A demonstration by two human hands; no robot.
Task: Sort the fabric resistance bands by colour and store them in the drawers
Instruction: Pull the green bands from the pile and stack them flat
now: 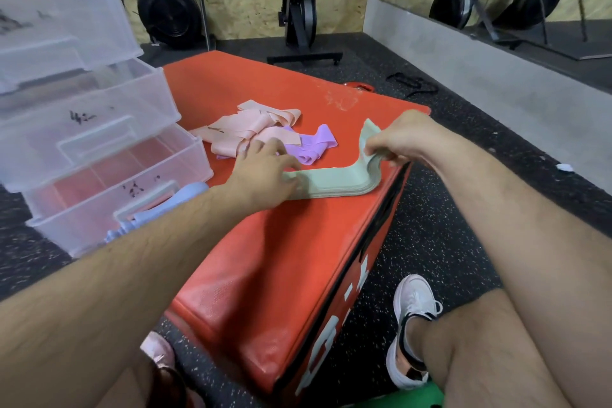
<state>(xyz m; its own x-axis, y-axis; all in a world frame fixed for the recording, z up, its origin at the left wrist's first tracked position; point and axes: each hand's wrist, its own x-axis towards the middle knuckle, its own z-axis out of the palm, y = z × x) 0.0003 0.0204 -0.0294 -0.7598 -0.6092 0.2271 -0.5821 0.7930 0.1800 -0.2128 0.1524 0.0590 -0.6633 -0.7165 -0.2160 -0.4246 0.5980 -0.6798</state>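
Bare forearms [139,252] reached over the red bench [265,258], beside the clear drawers [99,142], which stood pulled open at the left. At the bench edge lay the green bands [337,180], stacked and bent. My right hand [400,139] pinched the raised far end. My left hand [261,172] lay on the other end; pressing or gripping, I could not tell. Pink bands [251,129] and purple bands [314,146] lay just behind. I judged the stack soft, light and floppy, so better held at both ends together.

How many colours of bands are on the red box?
3: pink bands heaped farthest, purple bands right of them, green bands stacked nearest. More may hide underneath.
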